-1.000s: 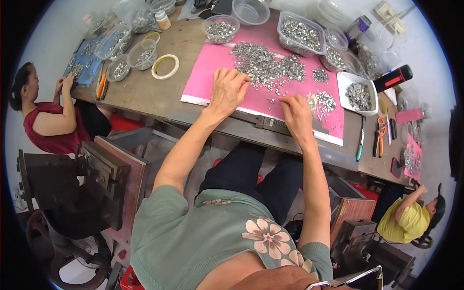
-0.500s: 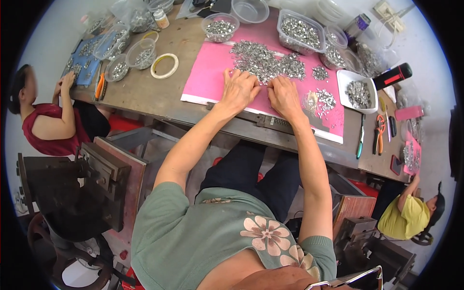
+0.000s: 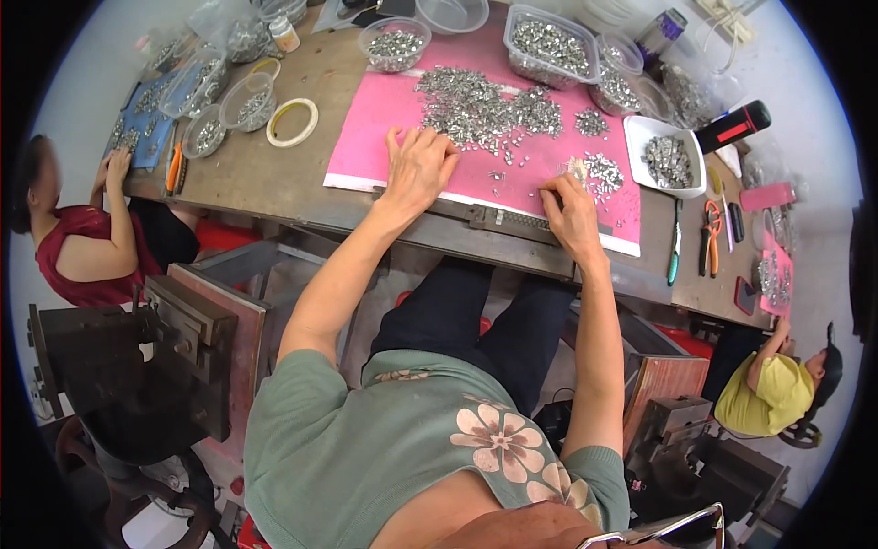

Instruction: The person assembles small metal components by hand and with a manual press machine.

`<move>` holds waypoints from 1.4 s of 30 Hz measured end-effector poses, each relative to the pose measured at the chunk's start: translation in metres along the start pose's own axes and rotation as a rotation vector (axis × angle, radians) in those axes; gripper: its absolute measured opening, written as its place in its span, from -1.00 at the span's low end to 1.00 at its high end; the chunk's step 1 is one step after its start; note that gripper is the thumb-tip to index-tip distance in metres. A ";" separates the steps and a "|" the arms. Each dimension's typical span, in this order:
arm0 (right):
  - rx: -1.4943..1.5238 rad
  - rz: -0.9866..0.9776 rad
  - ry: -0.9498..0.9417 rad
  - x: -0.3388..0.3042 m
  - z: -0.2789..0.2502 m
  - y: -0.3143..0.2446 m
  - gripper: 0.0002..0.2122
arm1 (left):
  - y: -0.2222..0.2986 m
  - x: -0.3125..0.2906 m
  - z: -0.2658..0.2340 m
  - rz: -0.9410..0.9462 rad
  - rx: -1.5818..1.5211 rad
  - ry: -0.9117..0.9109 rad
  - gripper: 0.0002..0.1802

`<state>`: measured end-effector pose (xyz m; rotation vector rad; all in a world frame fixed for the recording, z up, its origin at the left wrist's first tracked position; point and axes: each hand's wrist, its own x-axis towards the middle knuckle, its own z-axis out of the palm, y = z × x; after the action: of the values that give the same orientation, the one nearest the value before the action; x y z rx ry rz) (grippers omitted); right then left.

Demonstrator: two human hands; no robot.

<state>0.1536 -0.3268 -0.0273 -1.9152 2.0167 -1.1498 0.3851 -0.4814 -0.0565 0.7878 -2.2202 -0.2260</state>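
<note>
Near the pink mat's (image 3: 361, 142) front edge, the left hand (image 3: 417, 171) curls, its grip hidden; the right hand (image 3: 574, 214) has thumb and forefinger close together, any hold unclear. Metal pieces (image 3: 471, 105) heap toward the mat's back edge. A bottle (image 3: 283, 32) bears a label (image 3: 288, 40) too small to read.

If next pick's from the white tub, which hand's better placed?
Right, likely: the right hand is nearer the white tub; the left hand sits farther away, over the pink sheet.
</note>
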 end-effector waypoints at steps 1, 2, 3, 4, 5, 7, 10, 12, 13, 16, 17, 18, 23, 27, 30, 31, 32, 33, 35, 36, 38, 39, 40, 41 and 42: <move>-0.025 -0.021 -0.003 -0.001 -0.001 -0.001 -0.93 | 0.002 -0.001 0.000 -0.003 0.022 -0.012 -0.90; -0.049 -0.041 -0.006 -0.001 -0.001 -0.002 -0.92 | 0.003 0.000 -0.001 -0.006 0.043 -0.024 -0.89; -0.050 -0.039 -0.005 -0.001 -0.001 -0.002 -0.92 | 0.003 0.000 -0.001 -0.005 0.041 -0.024 -0.89; -0.057 -0.057 -0.010 -0.001 0.001 -0.002 -0.92 | 0.002 0.001 0.000 0.004 0.058 -0.029 -0.90; -0.061 -0.078 -0.015 -0.001 0.002 -0.002 -0.92 | 0.002 0.002 -0.002 0.012 0.078 -0.032 -0.91; -0.091 -0.090 -0.010 0.000 0.008 0.001 -0.92 | 0.005 0.002 -0.003 0.027 0.059 -0.031 -0.92; -0.143 -0.086 -0.023 0.004 0.012 0.004 -0.92 | 0.025 0.003 -0.003 0.105 -0.081 -0.028 -0.95; -0.162 -0.070 -0.044 0.002 0.012 0.004 -0.91 | 0.045 -0.004 -0.001 0.166 -0.190 -0.095 -0.93; -0.171 -0.098 -0.018 0.001 0.011 0.002 -0.90 | 0.055 -0.009 -0.001 0.184 -0.224 -0.124 -0.92; -0.063 -0.081 -0.010 -0.007 0.007 -0.011 -0.88 | 0.068 -0.023 0.006 0.215 -0.282 -0.137 -0.90; 0.055 -0.032 -0.024 -0.012 0.006 -0.017 -0.87 | 0.071 -0.026 0.008 0.231 -0.316 -0.138 -0.90; 0.054 -0.070 -0.017 -0.016 0.007 -0.022 -0.87 | 0.072 -0.028 0.008 0.241 -0.290 -0.123 -0.88; -0.025 -0.159 -0.026 -0.026 0.013 -0.033 -0.84 | 0.074 -0.030 0.007 0.241 -0.263 -0.134 -0.85; -0.067 -0.228 -0.025 -0.029 0.012 -0.035 -0.83 | 0.074 -0.033 0.012 0.249 -0.240 -0.116 -0.84; -0.119 -0.267 -0.014 -0.032 0.015 -0.035 -0.82 | 0.077 -0.036 0.011 0.224 -0.230 -0.118 -0.83; -0.148 -0.285 0.004 -0.032 0.015 -0.036 -0.82 | 0.077 -0.036 0.010 0.216 -0.232 -0.109 -0.83; -0.147 -0.290 0.004 -0.033 0.015 -0.037 -0.82 | 0.077 -0.036 0.008 0.215 -0.229 -0.105 -0.83; -0.127 -0.291 0.007 -0.033 0.013 -0.037 -0.83 | 0.077 -0.034 0.005 0.175 -0.267 -0.095 -0.85; -0.106 -0.296 0.011 -0.029 0.009 -0.037 -0.84 | 0.071 -0.029 -0.002 0.095 -0.277 -0.070 -0.89; -0.070 -0.267 -0.005 -0.024 0.007 -0.037 -0.86 | 0.062 -0.024 -0.006 0.052 -0.250 -0.055 -0.91; -0.049 -0.201 -0.023 -0.012 0.006 -0.036 -0.91 | 0.043 -0.011 -0.009 -0.028 -0.156 0.018 -0.94; -0.047 -0.203 -0.022 -0.003 0.012 -0.034 -0.91 | 0.032 -0.004 -0.011 -0.064 -0.100 0.028 -0.94; -0.042 -0.199 0.012 0.009 0.020 -0.030 -0.93 | 0.024 0.001 -0.009 -0.095 -0.073 0.035 -0.93; -0.037 -0.195 0.044 0.020 0.029 -0.027 -0.93 | 0.018 0.005 -0.006 -0.097 -0.072 0.036 -0.93; -0.035 -0.199 0.045 0.032 0.036 -0.027 -0.93 | 0.012 0.009 -0.003 -0.087 -0.013 0.046 -0.92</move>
<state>0.1899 -0.3682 -0.0240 -2.1678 1.9145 -1.2186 0.3767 -0.4766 -0.0447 0.8749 -2.1416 -0.2612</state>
